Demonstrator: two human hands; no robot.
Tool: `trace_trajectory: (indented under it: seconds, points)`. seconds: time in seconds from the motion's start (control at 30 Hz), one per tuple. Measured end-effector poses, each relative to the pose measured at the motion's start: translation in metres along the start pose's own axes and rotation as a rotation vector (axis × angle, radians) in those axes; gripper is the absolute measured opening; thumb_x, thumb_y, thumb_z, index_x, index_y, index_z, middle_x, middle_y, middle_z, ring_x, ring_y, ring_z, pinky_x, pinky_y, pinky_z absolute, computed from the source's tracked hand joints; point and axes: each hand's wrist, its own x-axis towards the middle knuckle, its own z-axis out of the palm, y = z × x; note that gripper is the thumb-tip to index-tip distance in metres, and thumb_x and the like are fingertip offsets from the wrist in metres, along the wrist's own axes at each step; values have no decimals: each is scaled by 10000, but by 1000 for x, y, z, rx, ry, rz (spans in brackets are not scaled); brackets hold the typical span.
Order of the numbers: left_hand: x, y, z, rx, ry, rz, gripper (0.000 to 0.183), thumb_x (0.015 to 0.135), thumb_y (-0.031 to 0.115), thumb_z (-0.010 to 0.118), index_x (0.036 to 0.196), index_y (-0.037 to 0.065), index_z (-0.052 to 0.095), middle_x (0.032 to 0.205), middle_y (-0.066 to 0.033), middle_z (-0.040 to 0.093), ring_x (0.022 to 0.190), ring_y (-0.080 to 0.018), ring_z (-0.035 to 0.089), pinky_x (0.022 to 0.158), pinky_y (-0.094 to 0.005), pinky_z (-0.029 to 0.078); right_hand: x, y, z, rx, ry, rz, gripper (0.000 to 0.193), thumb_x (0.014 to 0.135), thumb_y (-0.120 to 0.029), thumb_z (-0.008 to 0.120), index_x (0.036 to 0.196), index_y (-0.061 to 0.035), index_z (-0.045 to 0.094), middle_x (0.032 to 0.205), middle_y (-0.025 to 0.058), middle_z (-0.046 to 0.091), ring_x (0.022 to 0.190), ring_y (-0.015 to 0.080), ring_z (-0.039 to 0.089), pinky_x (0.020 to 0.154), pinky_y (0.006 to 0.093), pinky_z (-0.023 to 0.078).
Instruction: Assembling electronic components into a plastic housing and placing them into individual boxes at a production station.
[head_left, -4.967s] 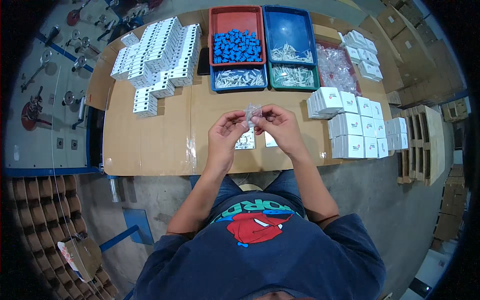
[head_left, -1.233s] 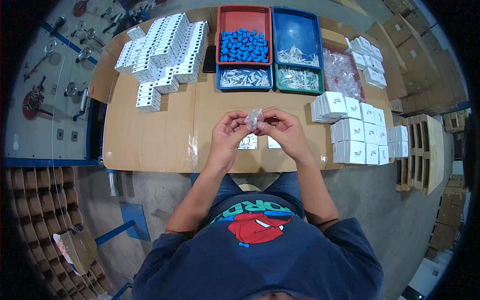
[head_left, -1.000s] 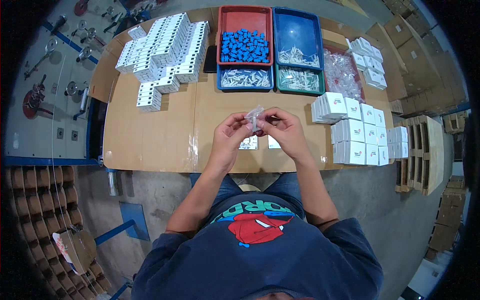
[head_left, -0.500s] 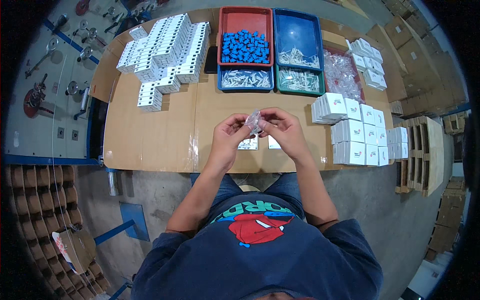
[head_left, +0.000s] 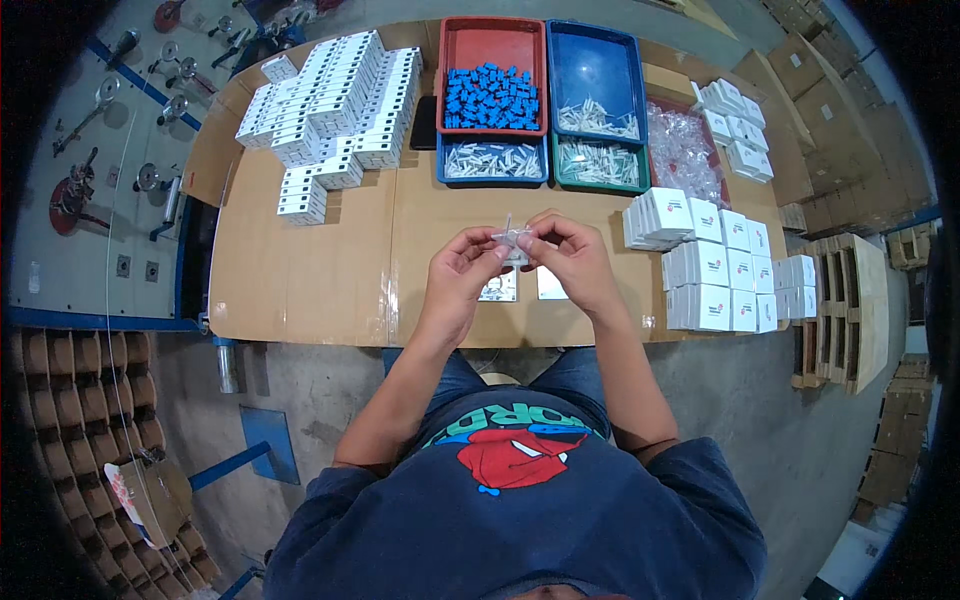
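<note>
Head view: going off the red tray (head_left: 493, 42), blue bits (head_left: 490, 97) sitting in it
Clear bag (head_left: 512, 240): near side of the red tray, up between both grips
Left grip (head_left: 456, 276): thumb and finger clamped on the bag
Right grip (head_left: 577, 265): same deal, pinching the bag's other side
White squares (head_left: 498, 288): two, flat on the surface (head_left: 300, 270), near side of the tray
Boxes (head_left: 345, 92): big ol' stack left of it

Just on the near side of the red tray (head_left: 493, 45), the fingertips of the left hand (head_left: 460, 268) and right hand (head_left: 574, 262) partly cover a clear plastic bag (head_left: 514, 238); its contents are too small to tell. Farther out on that side, the hands hide the upper parts of two white cards (head_left: 499, 291), and the picture's lower edge cuts off the dark shirt (head_left: 560, 520).
</note>
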Motion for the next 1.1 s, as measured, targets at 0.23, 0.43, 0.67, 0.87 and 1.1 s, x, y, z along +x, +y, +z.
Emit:
trace_trajectory:
  seconds: [0.23,0.43,0.67,0.87,1.1]
  points:
    - [4,-6,-7,-58,3,48,267,935,-13,678,1192,-16,604,1102,-91,660,1014,-151,662,922,-294,554,-4,2,-2,64,-43,66,164,908,-3,732,1053,34,664,1028,84,686,908,125,670,786,271,585]
    - [3,-3,-5,-39,8,53,290,926,-30,678,1201,-24,587,1130,-104,655,1017,-151,665,933,-281,542,-4,5,-2,30,-32,45,220,893,28,738,1094,36,651,1033,90,690,916,135,681,817,262,576]
    - [3,0,0,-31,-28,62,333,900,-48,707,1207,-14,583,1134,-99,649,1066,-146,640,951,-277,520,-2,1,-3,48,40,96,165,934,28,676,1094,56,648,995,93,695,888,166,696,800,314,609]
    - [7,-7,-10,22,7,84,288,900,-55,696,1163,5,596,1062,-50,630,1015,-123,627,932,-261,508,-1,3,1,43,-23,71,160,912,47,692,1069,42,661,1039,78,670,957,152,663,791,298,604]
    - [8,-11,-6,-38,36,84,292,892,-52,705,1157,7,598,1068,-46,609,1016,-116,624,925,-254,508,-3,-1,6,-74,2,37,164,885,73,703,1042,44,668,1067,70,638,971,139,645,805,266,598]
